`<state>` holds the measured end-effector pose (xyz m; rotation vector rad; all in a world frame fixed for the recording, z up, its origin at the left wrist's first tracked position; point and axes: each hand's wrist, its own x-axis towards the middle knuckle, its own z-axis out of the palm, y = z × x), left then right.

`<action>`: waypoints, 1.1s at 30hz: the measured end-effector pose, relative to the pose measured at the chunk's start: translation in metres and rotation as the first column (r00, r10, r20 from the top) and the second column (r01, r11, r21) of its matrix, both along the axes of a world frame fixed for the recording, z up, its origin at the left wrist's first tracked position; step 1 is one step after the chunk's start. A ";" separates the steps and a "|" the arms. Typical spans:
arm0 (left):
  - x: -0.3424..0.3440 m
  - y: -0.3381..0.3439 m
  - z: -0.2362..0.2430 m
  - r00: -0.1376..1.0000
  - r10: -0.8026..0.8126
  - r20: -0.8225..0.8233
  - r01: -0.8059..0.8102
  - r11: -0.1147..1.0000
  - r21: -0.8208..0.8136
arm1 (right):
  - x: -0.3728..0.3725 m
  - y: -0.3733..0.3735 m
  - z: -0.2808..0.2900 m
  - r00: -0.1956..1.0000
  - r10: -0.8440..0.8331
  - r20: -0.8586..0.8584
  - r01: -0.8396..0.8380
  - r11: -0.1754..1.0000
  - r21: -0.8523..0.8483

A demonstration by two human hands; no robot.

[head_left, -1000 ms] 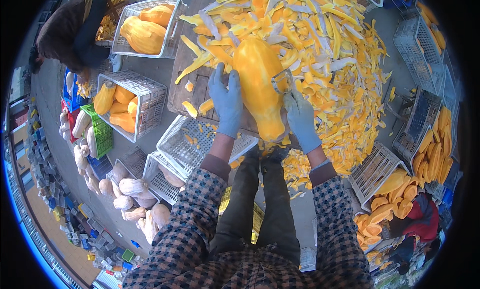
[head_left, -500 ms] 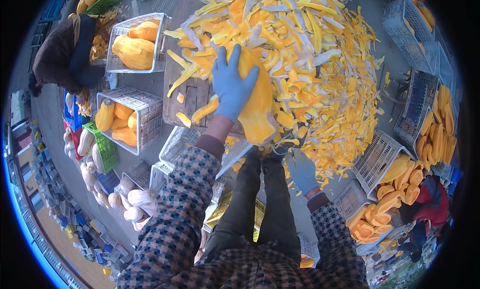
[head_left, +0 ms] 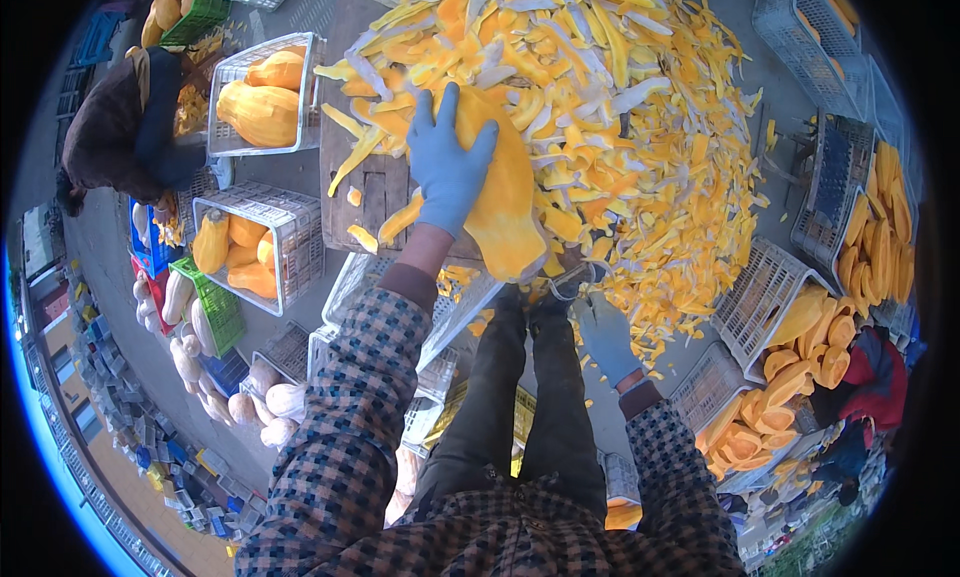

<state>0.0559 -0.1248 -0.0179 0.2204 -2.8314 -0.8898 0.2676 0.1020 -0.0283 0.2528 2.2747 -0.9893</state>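
My left hand (head_left: 447, 172), in a blue-grey glove, presses down on a peeled orange squash (head_left: 503, 202) with thumb and fingers apart, holding it in place. The squash lies with its narrower end toward me at the near edge of a wooden board (head_left: 368, 199). Just right of that end, my right hand (head_left: 604, 334), gloved too, is closed round a peeler (head_left: 578, 279) with a curved metal head. The peeler appears apart from the squash, and its handle is mostly hidden in my fingers. Long strips of peel (head_left: 590, 162) are heaped beyond and right of the squash.
White crates of peeled squash (head_left: 262, 239) stand to the left, near a bent-over person (head_left: 125, 127). Unpeeled pale squashes (head_left: 285, 401) lie farther down that side. On the right are crates with cut squash halves (head_left: 765, 427) and another person in red (head_left: 875, 387).
The whole view has shifted slightly. My left hand stays on the squash, whose near end shows more fully now. My right hand and the peeler remain close beside it.
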 end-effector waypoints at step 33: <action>0.005 -0.043 0.000 0.998 -0.030 0.055 0.025 0.995 0.097 | 0.010 0.026 -0.029 0.936 -0.313 -0.164 0.249 0.913 -0.324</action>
